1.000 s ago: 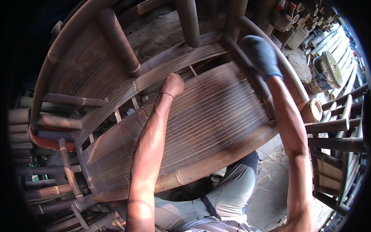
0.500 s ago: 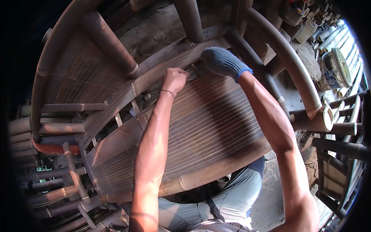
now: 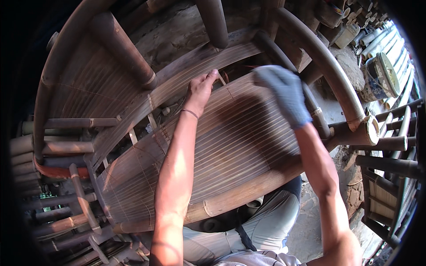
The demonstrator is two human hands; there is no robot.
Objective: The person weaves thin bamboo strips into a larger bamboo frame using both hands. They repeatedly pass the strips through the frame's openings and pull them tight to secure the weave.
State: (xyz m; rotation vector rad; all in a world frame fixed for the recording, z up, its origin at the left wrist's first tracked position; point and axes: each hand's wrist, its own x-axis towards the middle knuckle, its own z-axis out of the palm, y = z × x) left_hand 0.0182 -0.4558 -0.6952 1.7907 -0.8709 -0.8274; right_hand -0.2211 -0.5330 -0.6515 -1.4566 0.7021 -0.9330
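A slatted bamboo panel (image 3: 230,133) lies in front of me as the seat of a bamboo bench, with a thick pole (image 3: 248,190) along its near edge. My bare left hand (image 3: 199,92) is closed at the panel's far edge, thumb pointing away from me. Whatever its fingers hold is hidden. Beside it, a short pale crosspiece (image 3: 221,80) spans the gap between the panel and a long slatted strip (image 3: 177,73). My right hand (image 3: 284,95), in a grey-blue knitted glove, is over the panel's right end. Motion smears its fingers.
Bamboo uprights (image 3: 124,48) rise behind the seat, and a curved armrest (image 3: 326,57) bends round at the right. Past it stands a stained bucket (image 3: 380,77) near stacked bamboo poles (image 3: 381,44). More bamboo framing (image 3: 390,166) stands at the lower right.
My right hand has moved right and toward me, away from the gap at the panel's far edge. My left hand stays near its place, turned so that its thumb now shows.
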